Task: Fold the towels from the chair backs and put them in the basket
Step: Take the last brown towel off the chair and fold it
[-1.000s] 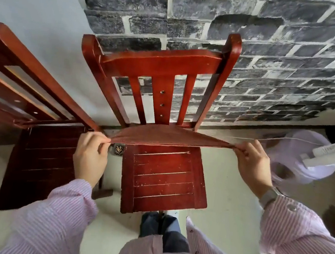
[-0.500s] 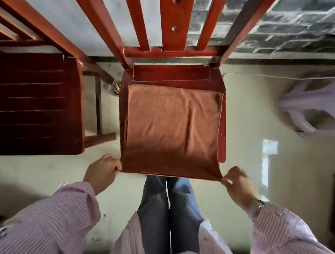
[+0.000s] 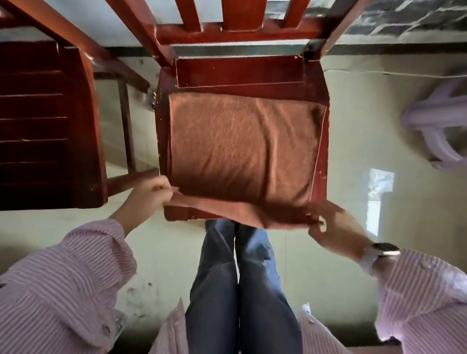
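Note:
A brown towel (image 3: 240, 149) lies spread flat over the seat of the red wooden chair (image 3: 236, 71) in front of me. Its near edge hangs a little over the seat's front. My left hand (image 3: 146, 197) pinches the near left corner of the towel. My right hand (image 3: 333, 226), with a watch on the wrist, pinches the near right corner. Both sleeves are pink striped. No basket shows in this view.
A second dark red chair (image 3: 31, 129) stands close on the left. A pale plastic stool (image 3: 459, 127) lies on the floor at the right. My legs in jeans (image 3: 238, 291) stand right at the chair's front edge. A brick-pattern wall runs behind.
A second ago I held the towel stretched in the air before the chair back. It has come down flat onto the seat, and my hands have drawn its near edge toward me.

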A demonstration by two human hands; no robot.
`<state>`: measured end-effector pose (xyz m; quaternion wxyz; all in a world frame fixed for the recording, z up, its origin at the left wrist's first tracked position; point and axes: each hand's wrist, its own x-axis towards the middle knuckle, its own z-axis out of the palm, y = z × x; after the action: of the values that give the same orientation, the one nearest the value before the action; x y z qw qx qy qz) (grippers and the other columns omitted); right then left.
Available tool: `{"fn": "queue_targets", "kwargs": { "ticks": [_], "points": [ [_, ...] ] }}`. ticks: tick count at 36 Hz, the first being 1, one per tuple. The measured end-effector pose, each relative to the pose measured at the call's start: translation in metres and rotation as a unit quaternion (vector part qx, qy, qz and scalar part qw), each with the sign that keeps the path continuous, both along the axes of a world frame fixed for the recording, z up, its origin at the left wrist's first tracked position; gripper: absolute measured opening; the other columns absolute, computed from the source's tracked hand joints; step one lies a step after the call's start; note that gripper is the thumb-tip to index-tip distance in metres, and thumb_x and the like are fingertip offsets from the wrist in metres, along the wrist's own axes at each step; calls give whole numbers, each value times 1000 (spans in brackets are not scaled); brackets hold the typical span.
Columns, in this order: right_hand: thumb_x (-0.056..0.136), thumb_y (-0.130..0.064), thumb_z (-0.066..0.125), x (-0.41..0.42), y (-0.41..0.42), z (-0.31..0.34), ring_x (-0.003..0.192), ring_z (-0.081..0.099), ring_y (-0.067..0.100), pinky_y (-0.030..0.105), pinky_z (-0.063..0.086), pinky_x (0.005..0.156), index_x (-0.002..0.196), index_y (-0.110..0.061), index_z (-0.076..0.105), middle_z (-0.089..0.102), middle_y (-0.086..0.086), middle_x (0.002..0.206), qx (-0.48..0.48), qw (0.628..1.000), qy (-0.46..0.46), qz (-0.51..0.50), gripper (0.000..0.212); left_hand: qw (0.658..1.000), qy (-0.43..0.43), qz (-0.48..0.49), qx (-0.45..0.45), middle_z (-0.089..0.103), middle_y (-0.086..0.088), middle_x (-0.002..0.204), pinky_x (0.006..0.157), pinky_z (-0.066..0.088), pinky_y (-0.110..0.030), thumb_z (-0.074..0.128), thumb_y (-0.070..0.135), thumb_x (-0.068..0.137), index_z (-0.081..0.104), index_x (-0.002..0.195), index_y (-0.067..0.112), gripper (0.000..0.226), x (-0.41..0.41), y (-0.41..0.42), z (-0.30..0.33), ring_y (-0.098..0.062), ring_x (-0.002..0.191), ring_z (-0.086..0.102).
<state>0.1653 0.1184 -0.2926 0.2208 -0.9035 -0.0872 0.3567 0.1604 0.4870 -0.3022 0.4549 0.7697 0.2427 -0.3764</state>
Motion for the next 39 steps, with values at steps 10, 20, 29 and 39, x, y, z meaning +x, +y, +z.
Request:
{"fn": "queue_targets", "kwargs": {
  "ticks": [10, 20, 29, 39],
  "points": [
    [83, -23, 50, 46, 9, -7, 69, 52, 25, 20, 41, 57, 102, -4, 52, 58, 14, 84, 80, 930, 62, -354, 27, 996, 48, 75, -15, 53, 0, 80, 59, 36, -27, 48, 10, 91, 54, 82, 26, 19, 34, -3, -9, -14, 71, 49],
    [95, -6, 38, 58, 13, -18, 74, 46, 26, 25, 24, 57, 106, 2, 47, 51, 12, 83, 34, 948, -46, -312, 16, 978, -150, -18, 143, 52, -7, 99, 82, 34, -28, 41, 12, 95, 46, 108, 6, 15, 49, -7, -17, -19, 92, 48],
    [96, -10, 38, 117, 31, -46, 77, 45, 21, 22, 25, 61, 112, 2, 45, 50, 8, 88, 71, 917, -154, -361, 21, 946, -243, 71, 203, 51, -7, 95, 74, 35, -26, 37, 16, 97, 43, 112, 2, 22, 95, -20, -43, -19, 85, 48],
    [94, -6, 40, 153, 34, -86, 81, 46, 20, 26, 31, 68, 109, 4, 47, 49, 6, 87, 80, 909, -172, -370, 20, 931, -254, 85, 248, 57, -19, 108, 73, 31, -21, 36, 14, 97, 45, 115, -2, 26, 128, -23, -78, -31, 99, 53]
  ]
}}
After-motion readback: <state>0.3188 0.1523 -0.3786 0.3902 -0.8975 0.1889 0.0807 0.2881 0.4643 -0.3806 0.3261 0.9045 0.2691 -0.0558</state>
